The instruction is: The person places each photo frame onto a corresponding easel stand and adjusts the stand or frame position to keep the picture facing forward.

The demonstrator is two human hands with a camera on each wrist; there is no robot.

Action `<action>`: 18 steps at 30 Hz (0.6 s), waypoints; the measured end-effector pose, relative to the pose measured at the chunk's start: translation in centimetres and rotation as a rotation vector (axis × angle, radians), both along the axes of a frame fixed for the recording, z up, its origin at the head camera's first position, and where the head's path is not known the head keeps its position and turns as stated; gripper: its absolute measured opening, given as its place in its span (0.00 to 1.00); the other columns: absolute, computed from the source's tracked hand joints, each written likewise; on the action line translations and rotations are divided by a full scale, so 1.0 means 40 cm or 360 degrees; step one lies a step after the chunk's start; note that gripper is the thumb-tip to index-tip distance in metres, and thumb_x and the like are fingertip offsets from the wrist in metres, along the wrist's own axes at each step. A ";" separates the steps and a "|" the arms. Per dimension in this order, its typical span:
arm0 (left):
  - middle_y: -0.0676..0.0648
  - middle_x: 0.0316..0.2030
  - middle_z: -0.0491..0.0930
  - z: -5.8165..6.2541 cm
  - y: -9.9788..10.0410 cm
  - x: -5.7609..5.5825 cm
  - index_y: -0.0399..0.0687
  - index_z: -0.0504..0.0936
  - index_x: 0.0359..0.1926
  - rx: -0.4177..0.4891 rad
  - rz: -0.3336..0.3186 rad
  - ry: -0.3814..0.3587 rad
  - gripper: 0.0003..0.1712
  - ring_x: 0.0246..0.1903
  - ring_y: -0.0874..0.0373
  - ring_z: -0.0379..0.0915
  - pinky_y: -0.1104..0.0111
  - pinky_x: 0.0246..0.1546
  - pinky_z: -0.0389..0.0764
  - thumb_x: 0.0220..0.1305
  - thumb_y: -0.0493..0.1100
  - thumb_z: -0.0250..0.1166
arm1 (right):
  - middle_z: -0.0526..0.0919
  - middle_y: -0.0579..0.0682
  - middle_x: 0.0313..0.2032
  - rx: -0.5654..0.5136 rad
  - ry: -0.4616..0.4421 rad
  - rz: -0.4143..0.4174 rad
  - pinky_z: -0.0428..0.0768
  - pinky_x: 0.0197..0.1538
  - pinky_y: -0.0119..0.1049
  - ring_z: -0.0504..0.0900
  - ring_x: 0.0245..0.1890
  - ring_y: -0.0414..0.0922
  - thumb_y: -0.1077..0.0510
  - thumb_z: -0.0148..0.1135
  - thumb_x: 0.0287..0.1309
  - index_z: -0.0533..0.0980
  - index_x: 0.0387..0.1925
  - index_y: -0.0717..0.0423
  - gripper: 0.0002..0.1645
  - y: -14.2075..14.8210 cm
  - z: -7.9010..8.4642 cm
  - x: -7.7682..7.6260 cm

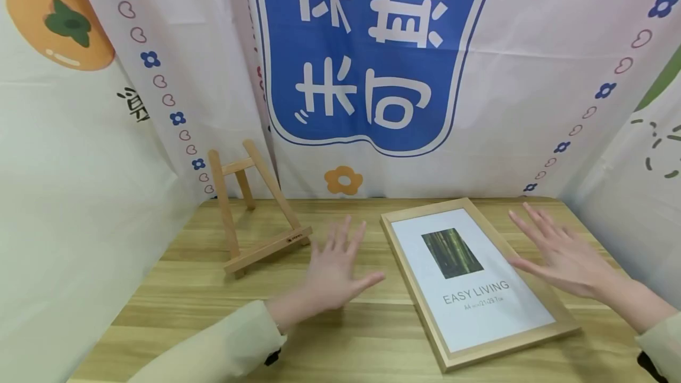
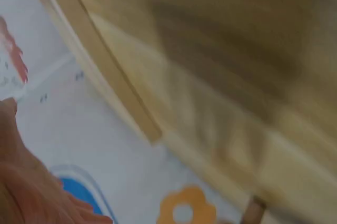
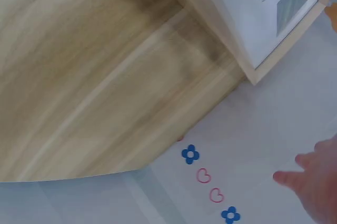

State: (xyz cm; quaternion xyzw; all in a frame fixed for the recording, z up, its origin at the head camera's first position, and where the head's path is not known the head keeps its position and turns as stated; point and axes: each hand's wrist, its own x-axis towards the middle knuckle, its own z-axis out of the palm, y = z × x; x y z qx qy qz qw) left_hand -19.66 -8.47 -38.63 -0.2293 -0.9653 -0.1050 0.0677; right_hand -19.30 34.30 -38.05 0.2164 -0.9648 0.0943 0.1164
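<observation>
In the head view my left hand [image 1: 331, 273] hovers over the table with its fingers spread, a little blurred, between a small wooden easel [image 1: 266, 250] and a wood-edged picture frame [image 1: 476, 281]. My right hand [image 1: 566, 256], its fingers spread too, is at the frame's right side; contact there is hard to tell. The frame lies flat and slanted, with a white "EASY LIVING" sheet and a dark forest picture inside. In the left wrist view my left hand [image 2: 37, 182] is apart from the frame's edge [image 2: 105, 66]. My right hand [image 3: 321, 182] shows at the right wrist view's corner.
The wood-grain table [image 1: 362, 336] meets a printed cloth backdrop [image 1: 511, 111] at its far edge. Cloth also hangs on the left and right sides. The easel stands upright at the back left, close to the backdrop.
</observation>
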 end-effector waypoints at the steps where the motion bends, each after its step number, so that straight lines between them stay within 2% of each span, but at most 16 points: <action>1: 0.42 0.75 0.31 -0.008 0.012 0.003 0.58 0.34 0.77 0.0041 -0.0015 -0.0033 0.57 0.71 0.36 0.34 0.31 0.61 0.45 0.58 0.81 0.41 | 0.32 0.54 0.76 -0.0029 -0.0028 0.0027 0.39 0.66 0.70 0.38 0.73 0.60 0.41 0.58 0.63 0.39 0.78 0.43 0.53 0.005 -0.003 0.000; 4: 0.42 0.75 0.32 -0.028 0.048 0.018 0.56 0.34 0.77 0.0137 -0.0043 -0.0135 0.59 0.72 0.39 0.34 0.34 0.63 0.45 0.57 0.81 0.44 | 0.33 0.56 0.75 -0.0114 -0.0103 0.0078 0.42 0.66 0.71 0.44 0.71 0.67 0.44 0.59 0.63 0.38 0.78 0.43 0.53 0.018 -0.015 -0.002; 8: 0.42 0.75 0.34 -0.053 0.091 0.035 0.57 0.33 0.77 0.0241 -0.0053 -0.0212 0.62 0.72 0.42 0.33 0.38 0.65 0.43 0.55 0.79 0.51 | 0.35 0.57 0.75 -0.0150 -0.0139 0.0084 0.55 0.56 0.78 0.53 0.65 0.74 0.46 0.60 0.63 0.38 0.77 0.43 0.53 0.035 -0.038 -0.004; 10: 0.42 0.75 0.35 -0.064 0.110 0.040 0.58 0.33 0.77 0.0299 -0.0047 -0.0224 0.63 0.72 0.42 0.34 0.38 0.65 0.43 0.53 0.79 0.53 | 0.37 0.57 0.75 -0.0158 -0.0143 0.0080 0.57 0.53 0.79 0.54 0.64 0.75 0.46 0.60 0.63 0.38 0.78 0.43 0.53 0.041 -0.051 -0.005; 13: 0.43 0.75 0.34 -0.081 0.135 0.040 0.59 0.31 0.77 0.0386 -0.0006 -0.0254 0.66 0.73 0.42 0.34 0.38 0.66 0.42 0.51 0.80 0.55 | 0.39 0.59 0.75 -0.0183 -0.0163 0.0063 0.57 0.53 0.79 0.54 0.65 0.74 0.45 0.61 0.63 0.39 0.78 0.43 0.53 0.048 -0.070 -0.004; 18: 0.42 0.75 0.36 -0.109 0.166 0.038 0.56 0.32 0.77 0.0564 0.0091 -0.0321 0.70 0.72 0.41 0.38 0.35 0.64 0.45 0.48 0.77 0.62 | 0.42 0.62 0.74 -0.0209 -0.0200 0.0041 0.57 0.52 0.79 0.56 0.63 0.74 0.45 0.62 0.62 0.39 0.77 0.44 0.54 0.058 -0.100 -0.005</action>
